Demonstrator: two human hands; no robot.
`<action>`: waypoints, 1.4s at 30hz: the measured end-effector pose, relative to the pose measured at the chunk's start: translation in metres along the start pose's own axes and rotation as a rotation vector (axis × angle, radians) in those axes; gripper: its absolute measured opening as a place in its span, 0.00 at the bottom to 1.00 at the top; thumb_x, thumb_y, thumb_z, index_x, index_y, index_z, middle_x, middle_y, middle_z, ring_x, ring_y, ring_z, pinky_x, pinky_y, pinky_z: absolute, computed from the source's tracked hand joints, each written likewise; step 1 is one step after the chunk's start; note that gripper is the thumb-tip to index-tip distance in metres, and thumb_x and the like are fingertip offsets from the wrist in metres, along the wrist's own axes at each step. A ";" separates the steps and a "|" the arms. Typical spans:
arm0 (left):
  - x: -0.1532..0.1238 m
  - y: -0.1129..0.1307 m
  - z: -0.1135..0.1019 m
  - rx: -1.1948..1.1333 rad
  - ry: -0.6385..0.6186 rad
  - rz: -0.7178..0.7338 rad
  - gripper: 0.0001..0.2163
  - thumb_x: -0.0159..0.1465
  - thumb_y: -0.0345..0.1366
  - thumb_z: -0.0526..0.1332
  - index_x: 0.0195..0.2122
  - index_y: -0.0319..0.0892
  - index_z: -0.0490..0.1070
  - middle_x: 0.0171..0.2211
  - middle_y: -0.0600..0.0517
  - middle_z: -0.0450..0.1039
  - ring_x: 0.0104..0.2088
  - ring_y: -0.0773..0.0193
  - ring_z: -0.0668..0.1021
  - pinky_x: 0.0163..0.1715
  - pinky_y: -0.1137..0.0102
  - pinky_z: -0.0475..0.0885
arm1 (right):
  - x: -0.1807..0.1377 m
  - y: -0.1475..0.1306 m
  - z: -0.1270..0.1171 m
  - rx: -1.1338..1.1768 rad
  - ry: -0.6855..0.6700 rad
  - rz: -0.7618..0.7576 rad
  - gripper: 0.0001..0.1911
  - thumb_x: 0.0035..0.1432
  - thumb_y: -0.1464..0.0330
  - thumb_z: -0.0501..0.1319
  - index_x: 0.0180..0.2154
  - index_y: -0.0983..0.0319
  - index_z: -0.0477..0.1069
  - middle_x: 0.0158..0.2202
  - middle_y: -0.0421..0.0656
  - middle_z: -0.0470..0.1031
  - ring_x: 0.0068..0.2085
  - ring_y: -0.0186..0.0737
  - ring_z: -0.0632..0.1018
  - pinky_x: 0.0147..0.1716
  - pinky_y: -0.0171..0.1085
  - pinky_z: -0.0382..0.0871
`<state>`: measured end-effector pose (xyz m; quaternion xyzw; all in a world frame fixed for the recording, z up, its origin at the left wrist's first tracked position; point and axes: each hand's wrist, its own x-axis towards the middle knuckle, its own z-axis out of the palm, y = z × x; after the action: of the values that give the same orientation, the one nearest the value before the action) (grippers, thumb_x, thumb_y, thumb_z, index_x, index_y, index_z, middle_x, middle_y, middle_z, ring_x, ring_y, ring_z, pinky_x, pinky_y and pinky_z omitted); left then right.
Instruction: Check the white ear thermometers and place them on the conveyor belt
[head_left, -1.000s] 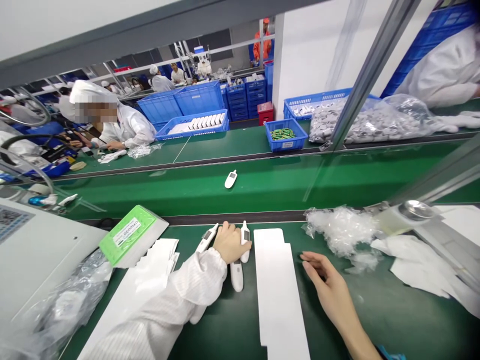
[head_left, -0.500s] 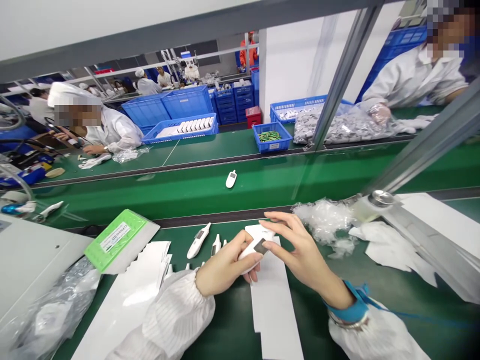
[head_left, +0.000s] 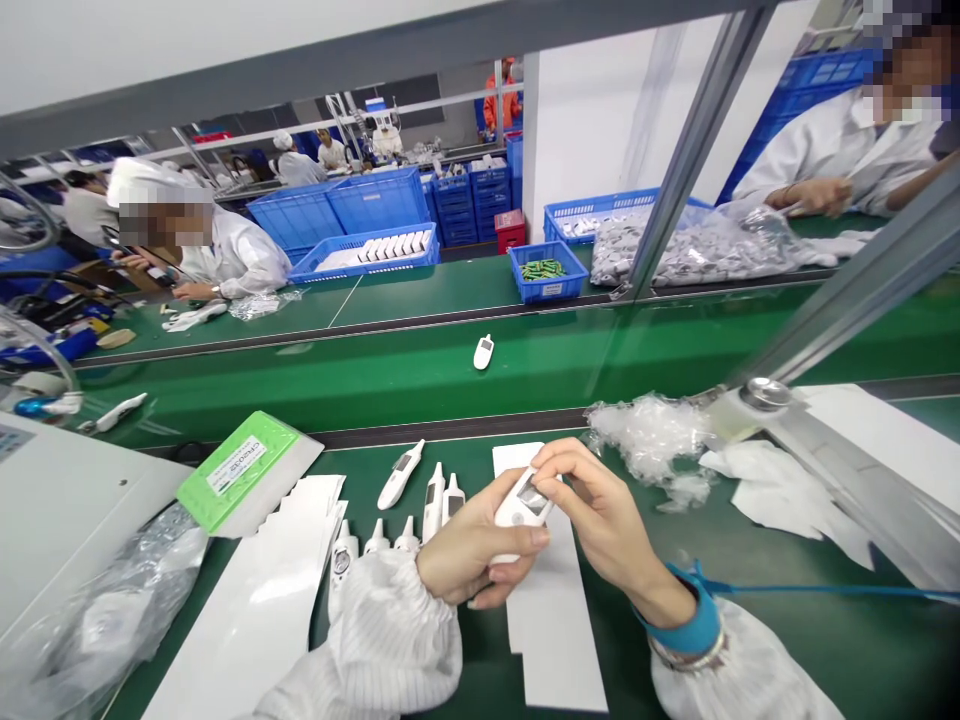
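Observation:
Both my hands hold one small white thermometer (head_left: 523,500) with a grey display above the green bench. My left hand (head_left: 469,555) wraps its lower body from the left. My right hand (head_left: 600,515) pinches its upper end, fingers curled over the display. A blue strap circles my right wrist. Under my hands lies a flat white card strip (head_left: 551,620). Several more white thermometers (head_left: 431,500) lie in a row just left of my hands.
Crumpled clear plastic (head_left: 649,440) and white sheets (head_left: 780,490) lie to the right. A green-topped tool (head_left: 240,470) and white cards (head_left: 262,590) lie left. One thermometer (head_left: 484,352) sits on the conveyor belt. Co-workers in white coats sit across, among blue crates (head_left: 367,255).
My left hand lifted a thermometer from the row on the bench; my right hand came in from the right and took hold of its upper end. The belt thermometer drifted right.

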<state>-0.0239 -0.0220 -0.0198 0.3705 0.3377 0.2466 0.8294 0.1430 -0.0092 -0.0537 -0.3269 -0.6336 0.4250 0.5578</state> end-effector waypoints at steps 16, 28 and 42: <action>-0.006 0.004 0.011 0.028 0.278 0.129 0.33 0.60 0.39 0.66 0.63 0.48 0.49 0.15 0.67 0.54 0.10 0.78 0.52 0.06 0.84 0.55 | 0.004 -0.026 -0.064 -0.063 0.653 -0.009 0.10 0.62 0.59 0.58 0.40 0.57 0.72 0.54 0.49 0.70 0.58 0.50 0.70 0.57 0.55 0.64; -0.018 -0.006 0.008 0.061 0.364 0.208 0.30 0.61 0.38 0.65 0.60 0.47 0.52 0.20 0.64 0.61 0.12 0.78 0.57 0.07 0.82 0.60 | 0.020 0.069 -0.125 -1.069 0.518 0.099 0.20 0.62 0.54 0.52 0.37 0.62 0.73 0.46 0.55 0.74 0.53 0.57 0.69 0.53 0.59 0.56; -0.013 -0.026 -0.012 0.055 0.655 0.241 0.26 0.59 0.38 0.66 0.56 0.42 0.59 0.25 0.58 0.67 0.26 0.67 0.71 0.17 0.76 0.69 | -0.065 0.049 -0.039 -0.694 -0.168 0.574 0.13 0.58 0.57 0.60 0.25 0.56 0.67 0.21 0.38 0.73 0.22 0.41 0.75 0.18 0.36 0.63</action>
<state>-0.0377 -0.0409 -0.0412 0.3313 0.5461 0.4393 0.6317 0.1891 -0.0392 -0.1249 -0.6211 -0.6654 0.3500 0.2214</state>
